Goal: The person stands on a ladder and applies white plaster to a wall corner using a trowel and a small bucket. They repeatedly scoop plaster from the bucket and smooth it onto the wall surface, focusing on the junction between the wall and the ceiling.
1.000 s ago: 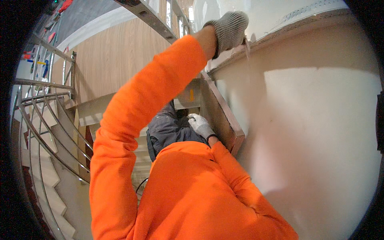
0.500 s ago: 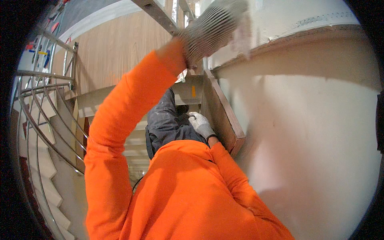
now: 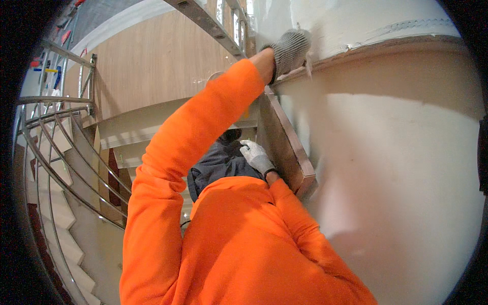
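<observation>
My left hand [image 3: 292, 50], in a ribbed grey work glove, is raised in front of the wall at the upper middle. Its fingers are bent round; a pale thin edge shows beneath them, too blurred to name. The white wall surface [image 3: 351, 20] lies right beside this hand, above a rough ledge edge [image 3: 386, 44]. Low by my dark trousers [image 3: 218, 165], my right hand [image 3: 257, 156] in a light glove rests near the thigh. Its fingers are curled, and whatever they may hold is too small to make out.
A wood-faced board [image 3: 287, 137] stands close beside my right hand. An aluminium ladder [image 3: 208, 25] leans at the top. Curved metal railing [image 3: 61, 147] and stair steps [image 3: 56, 213] run along the left. A wide wood-grain panel [image 3: 157, 56] is ahead, with steps below.
My left hand has come down slightly and is less blurred, with its forearm swung to the right. My right hand stays by the thigh. The view has shifted a little.
</observation>
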Demonstrator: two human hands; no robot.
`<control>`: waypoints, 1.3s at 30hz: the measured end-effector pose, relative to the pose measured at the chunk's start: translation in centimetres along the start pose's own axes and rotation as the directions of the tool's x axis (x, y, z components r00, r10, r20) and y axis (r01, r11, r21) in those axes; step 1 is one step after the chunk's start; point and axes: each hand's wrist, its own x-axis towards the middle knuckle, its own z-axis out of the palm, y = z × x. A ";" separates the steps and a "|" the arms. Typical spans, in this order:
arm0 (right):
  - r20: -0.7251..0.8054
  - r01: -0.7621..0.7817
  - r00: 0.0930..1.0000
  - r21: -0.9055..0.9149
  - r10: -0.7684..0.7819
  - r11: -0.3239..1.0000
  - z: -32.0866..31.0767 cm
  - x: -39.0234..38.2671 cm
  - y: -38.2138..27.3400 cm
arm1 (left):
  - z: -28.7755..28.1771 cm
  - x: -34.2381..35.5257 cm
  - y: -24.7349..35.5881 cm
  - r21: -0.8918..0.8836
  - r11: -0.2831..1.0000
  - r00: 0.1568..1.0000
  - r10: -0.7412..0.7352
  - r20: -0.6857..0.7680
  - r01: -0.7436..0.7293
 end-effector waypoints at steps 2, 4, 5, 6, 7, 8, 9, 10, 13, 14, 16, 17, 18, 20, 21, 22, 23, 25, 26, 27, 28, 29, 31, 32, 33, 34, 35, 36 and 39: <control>-0.005 0.018 1.000 0.023 -0.018 1.000 0.4 0.4 0.5 | -1.2 1.7 0.6 -0.030 0.993 0.979 -0.111 0.170 0.118; -0.032 0.099 0.995 0.016 -0.099 0.995 0.7 0.3 0.9 | -2.1 2.3 0.4 -0.017 0.999 0.996 -0.045 0.082 0.046; -0.035 0.102 0.994 0.014 -0.101 0.995 0.9 0.4 0.9 | -2.4 2.3 0.4 -0.008 1.000 0.999 -0.010 0.038 0.011; -0.046 0.100 0.994 0.014 -0.099 0.995 1.1 0.6 1.2 | -2.1 3.0 0.0 -0.087 0.996 0.997 -0.021 0.075 0.027; -0.043 0.111 0.993 0.013 -0.111 0.994 1.6 0.8 1.2 | -1.1 3.4 -1.4 -0.298 0.953 0.998 -0.038 0.053 0.052; -0.037 0.132 0.991 0.015 -0.131 0.991 2.1 1.0 1.1 | 0.3 3.7 -3.2 -0.496 0.866 0.998 -0.063 0.031 0.070; -0.069 0.121 0.990 0.023 -0.120 0.992 1.6 1.2 2.1 | -1.3 4.1 -0.7 -0.358 0.933 0.999 -0.017 0.031 0.027; -0.092 0.123 0.988 0.028 -0.120 0.992 1.3 1.3 2.5 | -3.8 3.9 1.7 -0.202 0.979 0.999 0.018 0.027 -0.012; -0.056 0.095 0.994 -0.018 -0.096 0.995 1.2 1.5 1.9 | -5.8 5.0 2.4 -0.155 0.946 0.883 -0.197 0.426 0.286; -0.047 0.097 0.994 -0.012 -0.098 0.995 1.2 1.4 1.8 | -6.1 4.8 2.6 -0.245 0.899 0.898 -0.269 0.347 0.364; -0.024 0.106 0.994 0.000 -0.106 0.994 1.3 1.5 2.0 | -6.6 5.6 2.4 -0.084 0.964 0.907 -0.205 0.368 0.252; -0.017 0.118 0.993 -0.011 -0.118 0.993 1.4 1.6 2.0 | -6.9 5.9 2.3 -0.003 0.982 0.907 -0.174 0.382 0.190; -0.025 0.121 0.992 -0.019 -0.121 0.992 1.1 1.7 2.3 | -8.3 5.8 3.6 -0.069 0.966 0.891 -0.202 0.407 0.251; -0.034 0.131 0.991 -0.036 -0.133 0.991 1.2 1.9 2.6 | -10.9 5.1 5.2 -0.040 0.985 0.942 -0.151 0.300 0.170; -0.043 0.136 0.989 -0.041 -0.138 0.990 1.4 2.0 2.7 | -12.6 4.4 6.2 -0.020 0.991 0.962 -0.122 0.245 0.131; -0.053 0.138 0.989 -0.048 -0.140 0.989 1.4 2.0 2.6 | -15.1 2.9 7.3 -0.346 0.882 0.921 -0.202 0.335 0.319; -0.054 0.133 0.989 -0.034 -0.135 0.991 1.4 1.9 2.5 | -15.4 2.5 7.0 -0.379 0.908 0.974 -0.104 0.202 0.176; 0.014 0.177 0.984 -0.004 -0.177 0.984 2.5 1.0 0.4 | -17.0 0.2 5.4 -0.346 0.937 0.997 0.028 -0.069 -0.050; -0.040 0.146 0.988 -0.017 -0.147 0.989 1.4 1.0 1.7 | -15.9 1.3 5.0 -0.344 0.911 0.964 0.160 -0.212 -0.227; -0.096 0.114 0.989 -0.026 -0.116 0.993 0.4 0.8 2.9 | -14.7 2.5 4.8 -0.322 0.861 0.894 0.278 -0.351 -0.394; -0.122 0.120 0.985 -0.027 -0.122 0.992 0.3 0.7 2.7 | -14.8 2.3 4.5 -0.250 0.818 0.804 0.367 -0.467 -0.519; -0.119 0.107 0.987 -0.007 -0.107 0.994 0.0 0.6 2.6 | -14.4 1.7 4.1 -0.215 0.821 0.773 0.361 -0.523 -0.529; -0.134 0.061 0.989 0.037 -0.056 0.997 -0.6 -0.3 1.9 | -11.7 -0.8 3.2 -0.254 0.874 0.787 0.203 -0.582 -0.413; -0.143 0.072 0.987 0.032 -0.066 0.997 -0.5 -0.5 1.3 | -10.0 -2.4 2.2 -0.293 0.899 0.805 0.101 -0.585 -0.326; -0.141 0.088 0.987 0.031 -0.082 0.996 -0.2 -0.7 1.0 | -7.8 -3.8 0.9 -0.321 0.920 0.813 -0.003 -0.583 -0.227; -0.145 0.091 0.986 0.027 -0.086 0.996 -0.2 -0.8 1.1 | -5.1 -4.6 -0.4 -0.345 0.929 0.814 -0.094 -0.574 -0.136; -0.146 0.095 0.985 0.020 -0.091 0.995 -0.2 -0.8 1.2 | -2.4 -4.9 -1.6 -0.346 0.937 0.808 -0.164 -0.565 -0.052; -0.150 0.074 0.986 0.034 -0.069 0.997 -0.2 -0.8 1.3 | 0.2 -5.2 -2.7 -0.293 0.956 0.791 -0.201 -0.578 0.029; -0.199 0.037 0.980 0.050 -0.026 0.998 -0.9 -1.4 2.9 | -2.1 -4.9 2.7 -0.858 0.093 0.722 -0.590 0.361 0.505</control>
